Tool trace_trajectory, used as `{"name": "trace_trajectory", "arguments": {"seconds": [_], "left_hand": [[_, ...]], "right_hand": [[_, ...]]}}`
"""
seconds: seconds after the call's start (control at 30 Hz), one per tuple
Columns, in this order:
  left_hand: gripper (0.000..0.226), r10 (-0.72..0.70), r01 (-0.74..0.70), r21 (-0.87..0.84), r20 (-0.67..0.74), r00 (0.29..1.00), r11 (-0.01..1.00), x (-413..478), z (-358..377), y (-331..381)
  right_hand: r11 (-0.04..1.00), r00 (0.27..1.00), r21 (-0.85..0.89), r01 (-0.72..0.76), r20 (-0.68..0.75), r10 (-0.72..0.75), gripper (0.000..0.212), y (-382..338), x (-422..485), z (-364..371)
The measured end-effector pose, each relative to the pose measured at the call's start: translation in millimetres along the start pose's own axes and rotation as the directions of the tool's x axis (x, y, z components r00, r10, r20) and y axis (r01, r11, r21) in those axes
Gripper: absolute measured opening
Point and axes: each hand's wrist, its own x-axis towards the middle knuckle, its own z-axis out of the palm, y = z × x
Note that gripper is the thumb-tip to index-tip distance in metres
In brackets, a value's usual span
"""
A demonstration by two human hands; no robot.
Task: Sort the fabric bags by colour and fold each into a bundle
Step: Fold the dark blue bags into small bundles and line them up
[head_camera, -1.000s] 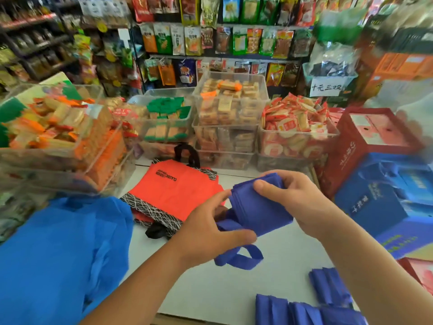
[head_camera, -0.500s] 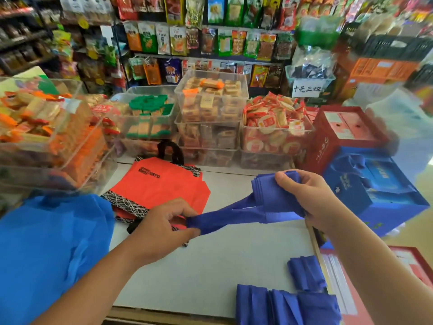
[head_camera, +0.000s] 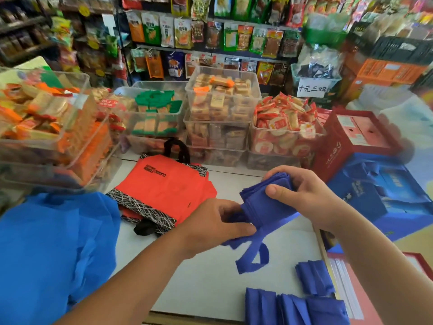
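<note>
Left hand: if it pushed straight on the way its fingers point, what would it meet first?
The dark blue bag, which the left hand pinches; right behind it, probably the right hand gripping the same bag.

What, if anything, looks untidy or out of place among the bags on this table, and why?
The dark blue bag gripped by the left hand and right hand is not a neat bundle: its handle loop dangles loose. The red bags lie fanned askew, a black handle poking out.
</note>
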Motion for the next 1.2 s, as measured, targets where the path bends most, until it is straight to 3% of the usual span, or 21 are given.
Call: {"name": "trace_trajectory", "arguments": {"seconds": [0.1,0.17,0.3,0.4,0.47,0.57,0.67,0.8,1.0,1.1,1.2], "left_hand": [[0.016,-0.063,0.066,0.14,-0.026,0.998,0.988,-5.6,-23.7,-12.4],[0.013,-0.099,0.105,0.131,-0.055,0.994,0.986,-10.0,-41.2,-18.2],[0.011,-0.095,0.096,0.013,-0.077,0.993,0.995,-16.0,-70.9,-26.1],[0.012,-0.078,0.054,-0.236,-0.092,0.993,0.97,-16.4,-80.4,-27.3],[0.013,-0.075,0.029,-0.516,-0.068,0.995,0.856,-15.0,-79.4,-25.3],[0.009,-0.08,-0.031,-0.702,-0.125,0.989,0.711,-11.1,-74.9,-21.4],[0.003,-0.126,-0.069,-0.7,-0.224,0.966,0.71,-7.4,-69.3,-18.8],[0.016,-0.176,-0.081,-0.73,-0.268,0.947,0.679,-4.5,-64.5,-23.0],[0.008,-0.228,-0.064,-0.769,-0.266,0.936,0.636,-8.1,-61.8,-30.9],[0.007,-0.248,-0.081,-0.647,-0.401,0.882,0.758,-8.6,-59.8,-26.5],[0.028,-0.151,-0.123,-0.476,-0.498,0.854,0.871,-8.9,-55.3,-19.3]], "right_hand": [[1.0,0.997,-0.001,-0.024,-0.07,0.023,0.022,0.2,4.5,-2.6],[0.998,0.991,0.041,-0.04,-0.126,0.045,0.028,2.3,7.4,-8.0],[0.987,0.978,0.127,-0.102,-0.169,0.123,0.068,13.6,11.2,-15.3],[0.975,0.966,0.18,-0.131,-0.196,0.166,0.078,20.5,15.6,-8.3],[0.97,0.954,0.214,-0.116,-0.246,0.169,0.076,23.6,18.9,-1.3],[0.963,0.929,0.248,-0.108,-0.32,0.187,0.059,29.8,21.8,7.3],[0.942,0.9,0.312,-0.126,-0.362,0.241,0.037,39.5,21.4,11.5],[0.915,0.88,0.357,-0.189,-0.352,0.319,0.034,55.0,21.7,16.8],[0.92,0.879,0.335,-0.203,-0.352,0.322,0.029,67.2,27.8,21.6],[0.936,0.874,0.291,-0.195,-0.382,0.301,0.026,71.2,29.1,18.8],[0.938,0.851,0.267,-0.22,-0.418,0.318,0.012,80.2,26.7,13.8]]}}
